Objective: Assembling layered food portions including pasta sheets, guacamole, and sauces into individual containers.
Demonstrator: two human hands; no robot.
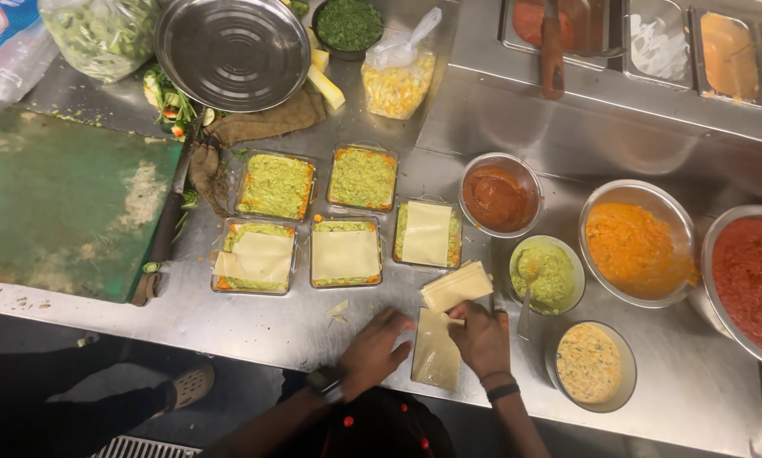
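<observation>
- My left hand (379,346): palm down, fingers curled loosely and pointing toward my right hand, watch band on the wrist.
- My right hand (481,336): fingers pinched closed, dark bands on the wrist.
- Both forearms angle inward.

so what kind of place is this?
Most likely a commercial kitchen prep line. A long stainless steel counter has inset sauce wells at the back, metal bowls of sauces stand in a row, and several small glass dishes are being layered at once with green filling and pasta sheets.
</observation>
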